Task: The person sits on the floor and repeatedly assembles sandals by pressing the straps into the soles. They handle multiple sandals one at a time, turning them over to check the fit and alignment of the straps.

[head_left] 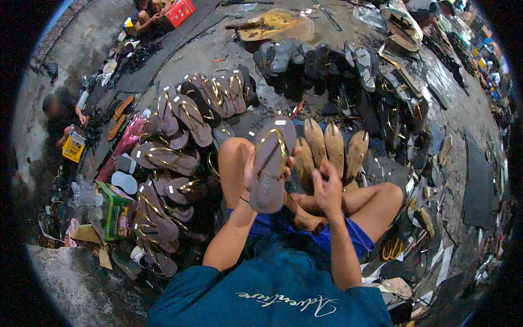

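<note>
Our left hand [249, 177] grasps the sandal [268, 185], its long axis pointing away; right of it, our right hand [328, 188] curls, contents unclear

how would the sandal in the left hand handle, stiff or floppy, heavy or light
The sandal is probably firm rather than floppy: its sole looks nearly flat in the left hand. It is likely light for its size, since that one hand holds it up. Its thin gold-trimmed strap would probably flex more easily than the broad sole.
</note>
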Demonstrator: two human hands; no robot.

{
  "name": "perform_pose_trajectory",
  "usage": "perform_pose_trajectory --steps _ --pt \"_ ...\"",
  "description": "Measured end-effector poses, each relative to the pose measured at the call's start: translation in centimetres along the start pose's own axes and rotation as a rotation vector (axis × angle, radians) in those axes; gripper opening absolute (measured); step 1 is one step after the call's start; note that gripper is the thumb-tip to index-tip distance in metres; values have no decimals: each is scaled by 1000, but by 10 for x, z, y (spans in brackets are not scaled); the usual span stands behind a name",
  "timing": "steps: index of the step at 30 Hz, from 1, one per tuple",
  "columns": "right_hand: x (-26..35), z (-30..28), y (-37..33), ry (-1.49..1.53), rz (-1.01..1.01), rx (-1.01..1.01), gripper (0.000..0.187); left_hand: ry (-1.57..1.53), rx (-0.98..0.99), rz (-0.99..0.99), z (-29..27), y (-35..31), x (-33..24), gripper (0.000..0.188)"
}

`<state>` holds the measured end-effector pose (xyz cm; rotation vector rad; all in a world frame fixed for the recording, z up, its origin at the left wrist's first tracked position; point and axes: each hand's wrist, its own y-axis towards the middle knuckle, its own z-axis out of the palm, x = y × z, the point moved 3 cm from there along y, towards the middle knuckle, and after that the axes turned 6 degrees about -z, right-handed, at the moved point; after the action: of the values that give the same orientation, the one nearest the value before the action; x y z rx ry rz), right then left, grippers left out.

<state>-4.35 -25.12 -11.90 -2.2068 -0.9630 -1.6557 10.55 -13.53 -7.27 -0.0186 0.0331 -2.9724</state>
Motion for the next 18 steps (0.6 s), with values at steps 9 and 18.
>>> perform_pose_trajectory --steps 9,18 --pt "59 -33 83 -184 -414 406 20 762 -234 -187 -6 -30 43 68" --pt "40 7 79 106 -152 242 44 1323 -722 583 25 -76 -87 43"
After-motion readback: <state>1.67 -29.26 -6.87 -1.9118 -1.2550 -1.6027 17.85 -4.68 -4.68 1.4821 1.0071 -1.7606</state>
